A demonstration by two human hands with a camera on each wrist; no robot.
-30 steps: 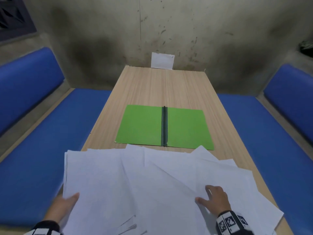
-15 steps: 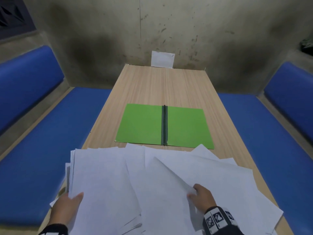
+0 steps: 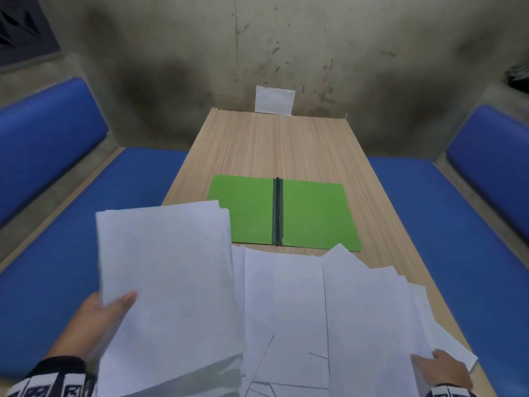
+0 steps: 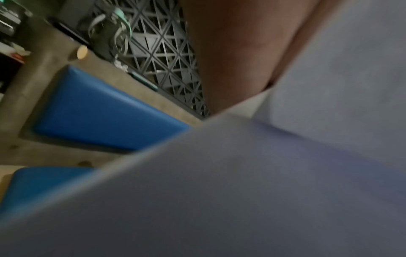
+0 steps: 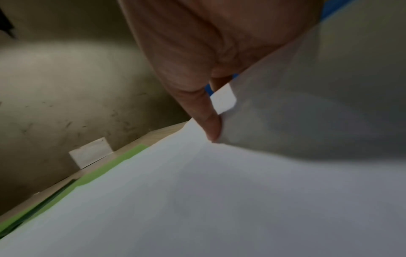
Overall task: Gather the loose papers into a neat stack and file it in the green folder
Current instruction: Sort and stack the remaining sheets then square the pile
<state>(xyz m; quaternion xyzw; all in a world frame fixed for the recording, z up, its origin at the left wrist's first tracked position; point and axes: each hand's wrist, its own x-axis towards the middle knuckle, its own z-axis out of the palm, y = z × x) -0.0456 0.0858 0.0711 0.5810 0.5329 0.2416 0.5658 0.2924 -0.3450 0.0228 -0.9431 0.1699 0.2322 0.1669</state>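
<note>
The loose papers lie fanned across the near end of the counter, just in front of the green folder, which lies open and flat at the counter's middle with its dark spine up. The left hand grips a gathered stack of sheets at its near left edge, thumb on top, the stack's far corner overlapping the folder's left flap. The right hand pinches the papers' near right corner, thumb pressed on the sheets, well to the folder's near right.
</note>
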